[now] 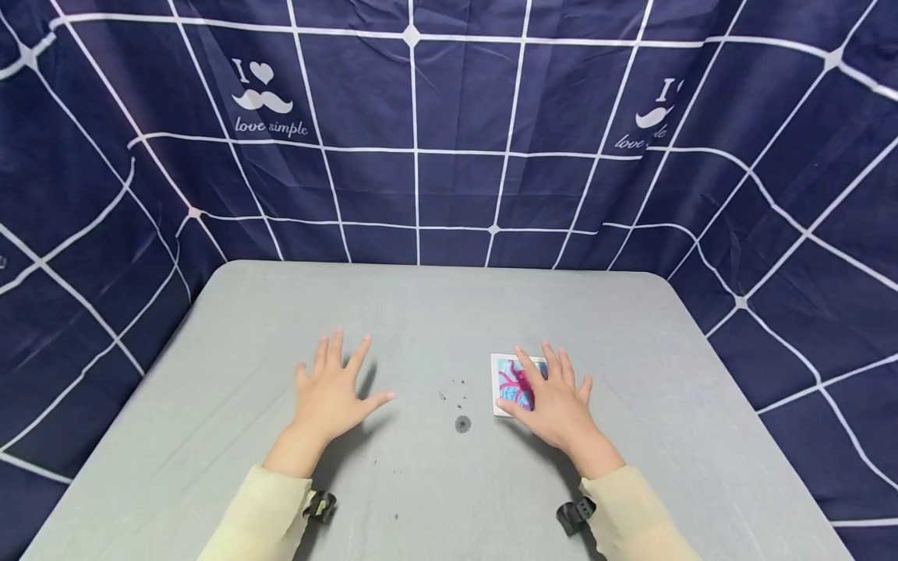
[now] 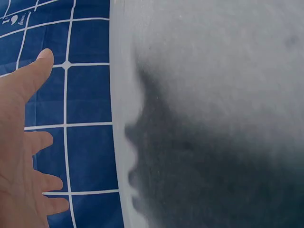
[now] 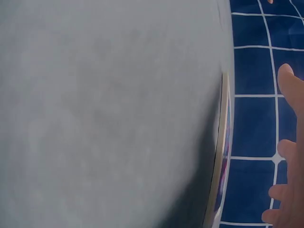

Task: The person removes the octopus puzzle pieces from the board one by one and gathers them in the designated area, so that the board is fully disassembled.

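Observation:
A thin square board with a white border and a pink octopus on a blue ground lies flat on the grey table. Over its right part hovers my right hand, fingers spread, gripping nothing and hiding some of the picture. The right wrist view catches the board edge-on as a pale, wood-coloured strip, with the right hand apart from it. My left hand is held above the table's left half, its fingers spread and holding nothing. In the left wrist view, the left hand appears above a broad shadow.
The grey table top has rounded far corners. A dark round stain and small specks mark its middle. Navy cloth with white grid lines hangs behind and at both sides. Black straps are at both wrists.

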`<state>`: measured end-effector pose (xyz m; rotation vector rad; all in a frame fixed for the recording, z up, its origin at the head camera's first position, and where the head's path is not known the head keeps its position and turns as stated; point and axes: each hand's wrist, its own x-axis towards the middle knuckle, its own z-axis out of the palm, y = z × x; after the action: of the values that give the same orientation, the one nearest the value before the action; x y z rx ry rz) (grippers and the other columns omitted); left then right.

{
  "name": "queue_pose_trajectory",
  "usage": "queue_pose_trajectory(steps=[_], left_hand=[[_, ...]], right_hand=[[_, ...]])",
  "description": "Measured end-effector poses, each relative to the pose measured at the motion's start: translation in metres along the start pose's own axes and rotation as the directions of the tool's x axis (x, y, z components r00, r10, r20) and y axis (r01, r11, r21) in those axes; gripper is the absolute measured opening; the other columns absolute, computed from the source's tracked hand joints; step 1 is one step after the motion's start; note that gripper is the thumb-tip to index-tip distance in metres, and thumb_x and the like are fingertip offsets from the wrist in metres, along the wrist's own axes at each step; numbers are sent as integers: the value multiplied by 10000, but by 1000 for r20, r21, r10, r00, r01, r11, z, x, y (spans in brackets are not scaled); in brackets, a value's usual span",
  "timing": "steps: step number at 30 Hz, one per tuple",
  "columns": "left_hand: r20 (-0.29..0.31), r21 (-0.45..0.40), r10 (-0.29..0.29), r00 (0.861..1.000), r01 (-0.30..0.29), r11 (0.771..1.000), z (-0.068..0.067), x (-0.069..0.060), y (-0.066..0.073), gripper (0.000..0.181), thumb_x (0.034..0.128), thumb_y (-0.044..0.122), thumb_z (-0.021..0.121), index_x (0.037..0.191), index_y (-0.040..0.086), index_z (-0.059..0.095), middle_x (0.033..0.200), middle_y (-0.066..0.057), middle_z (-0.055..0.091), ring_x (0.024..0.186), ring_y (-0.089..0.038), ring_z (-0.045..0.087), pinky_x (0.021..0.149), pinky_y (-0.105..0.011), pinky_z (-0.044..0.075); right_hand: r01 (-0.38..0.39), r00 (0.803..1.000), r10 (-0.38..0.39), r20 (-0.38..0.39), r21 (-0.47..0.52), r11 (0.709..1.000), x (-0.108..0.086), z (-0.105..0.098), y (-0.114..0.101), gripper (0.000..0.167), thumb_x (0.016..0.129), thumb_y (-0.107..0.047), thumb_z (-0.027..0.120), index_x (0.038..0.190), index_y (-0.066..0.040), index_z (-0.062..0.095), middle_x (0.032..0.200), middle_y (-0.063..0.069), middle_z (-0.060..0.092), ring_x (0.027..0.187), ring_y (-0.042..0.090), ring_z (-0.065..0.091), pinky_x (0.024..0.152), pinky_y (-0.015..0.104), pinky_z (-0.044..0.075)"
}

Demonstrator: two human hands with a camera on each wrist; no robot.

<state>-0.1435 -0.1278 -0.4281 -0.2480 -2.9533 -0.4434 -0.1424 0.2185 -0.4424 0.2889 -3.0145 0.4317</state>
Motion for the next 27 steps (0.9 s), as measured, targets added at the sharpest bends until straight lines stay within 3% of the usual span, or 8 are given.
queue_pose_trajectory(steps=[11, 27], left_hand=[[-34, -33, 43, 998, -45, 998, 11, 9, 9, 935, 771, 692, 610, 1494, 173, 323, 1504, -231, 258, 1348, -438, 258, 998, -704, 236], [-48, -180, 72, 996, -80, 980, 23, 23, 29, 852, 818, 605, 633, 1474, 133, 363, 1483, -204, 326, 1313, -418, 344, 1008, -624, 318]], right_hand=[[53, 999, -53, 10, -2, 999, 3, -3, 7, 867, 788, -686, 596, 1496, -283, 301, 1542, 178, 158, 1383, 438, 109, 972, 781, 55], [208, 978, -209, -14, -55, 977, 5, -4, 18, 793, 794, -599, 663, 1453, -242, 405, 1476, 174, 323, 1341, 400, 273, 995, 718, 185]])
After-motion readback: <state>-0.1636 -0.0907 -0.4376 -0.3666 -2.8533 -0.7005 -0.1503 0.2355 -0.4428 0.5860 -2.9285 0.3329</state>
